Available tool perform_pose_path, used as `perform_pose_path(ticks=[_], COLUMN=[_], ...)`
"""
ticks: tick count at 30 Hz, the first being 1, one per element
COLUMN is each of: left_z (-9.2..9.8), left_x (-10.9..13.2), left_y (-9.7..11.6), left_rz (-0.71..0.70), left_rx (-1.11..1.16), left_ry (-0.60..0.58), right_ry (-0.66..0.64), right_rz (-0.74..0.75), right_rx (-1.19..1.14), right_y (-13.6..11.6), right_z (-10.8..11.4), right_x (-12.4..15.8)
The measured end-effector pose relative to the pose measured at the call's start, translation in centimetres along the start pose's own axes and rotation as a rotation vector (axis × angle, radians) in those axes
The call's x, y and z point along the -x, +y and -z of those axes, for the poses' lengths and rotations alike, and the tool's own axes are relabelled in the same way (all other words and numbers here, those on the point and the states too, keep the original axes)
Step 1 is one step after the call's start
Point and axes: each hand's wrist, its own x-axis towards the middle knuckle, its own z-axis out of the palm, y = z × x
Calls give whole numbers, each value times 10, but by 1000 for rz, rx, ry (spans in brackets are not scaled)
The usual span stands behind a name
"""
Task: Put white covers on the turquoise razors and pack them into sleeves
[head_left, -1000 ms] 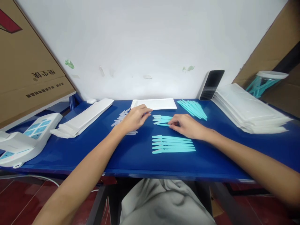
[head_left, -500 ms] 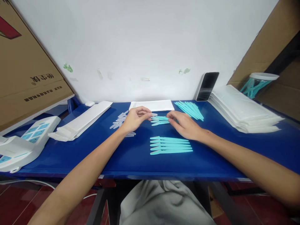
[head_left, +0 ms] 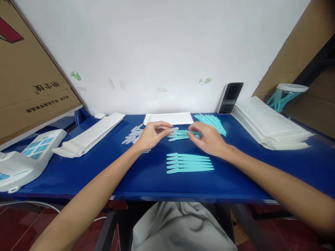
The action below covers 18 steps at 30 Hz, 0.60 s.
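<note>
My left hand (head_left: 153, 136) pinches a small translucent blade cover (head_left: 174, 129) between thumb and fingertips. My right hand (head_left: 206, 139) is closed on a teal eyebrow razor (head_left: 184, 131), its blade end pointing left toward the cover. Whether cover and razor touch, I cannot tell. Just below the fingertips lie a few more teal razors (head_left: 178, 137), partly hidden by the right hand. Nearer me, several razors (head_left: 195, 170) lie in a neat row. Loose translucent covers (head_left: 131, 137) are scattered left of my left hand, some hidden behind the wrist.
Behind the hands lies a flat white packet (head_left: 169, 118), with a razor pile (head_left: 210, 122) to its right. A phone (head_left: 230, 98) leans on the wall beside stacked white packages (head_left: 272, 122). At left are a long white packet (head_left: 91, 134) and a white-and-blue device (head_left: 39, 150) on the blue table (head_left: 146, 184).
The blade cover in my left hand has moved slightly right, over the razors' blade ends. My right hand stays nearly in place, and more of a razor's handle shows behind its fingers.
</note>
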Motion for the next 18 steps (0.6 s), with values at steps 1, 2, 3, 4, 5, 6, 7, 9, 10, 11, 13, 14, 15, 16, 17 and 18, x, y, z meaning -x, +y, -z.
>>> perform_pose_path(ticks=[1,2,3,4,5,6,7,9,10,11,13,14,15,16,17,18], left_z=[0,0,-1,-1,-2,-2,-2,-3,-3,-3,-4,-4,-5,-6,-7,-8], left_x=[0,0,1,1,1,2,2,2,3,3,3,3,4,4,4,5], left_y=[0,0,0,0,0,0,0,1,2,3,4,5,5,6,6,7], left_rz=[-12,-26,-40,-53,-66,-77,-88,-102,-104,-104,-102,-101,-101,-101,-104,-109], left_rx=[-14,-27,-41,-54,-67,-82,-100,-140,-159,-177,-196,-195,-186,-171,-153,-135], left_ry=[-7,-14,-22,-29,-34,-39,-43,-52,-56,-60,-67,-65,-58,-47,-35,-25], right_ry=[-1,-4,-5,-3,0,3,6,6,0,-7,-19,-25,-26,-22,-14,-1], right_rz=[1,3,7,13,18,21,20,5,-3,-7,-6,2,12,24,36,47], right_rx=[3,7,10,16,24,35,49,77,90,102,121,127,133,138,142,146], right_y=[0,0,0,0,-1,-2,-3,-5,-6,-6,-7,-7,-7,-8,-8,-9], right_z=[0,0,0,0,1,1,1,1,1,1,1,1,1,1,1,1], right_x=[0,0,0,0,0,1,1,1,1,2,2,2,2,3,3,3])
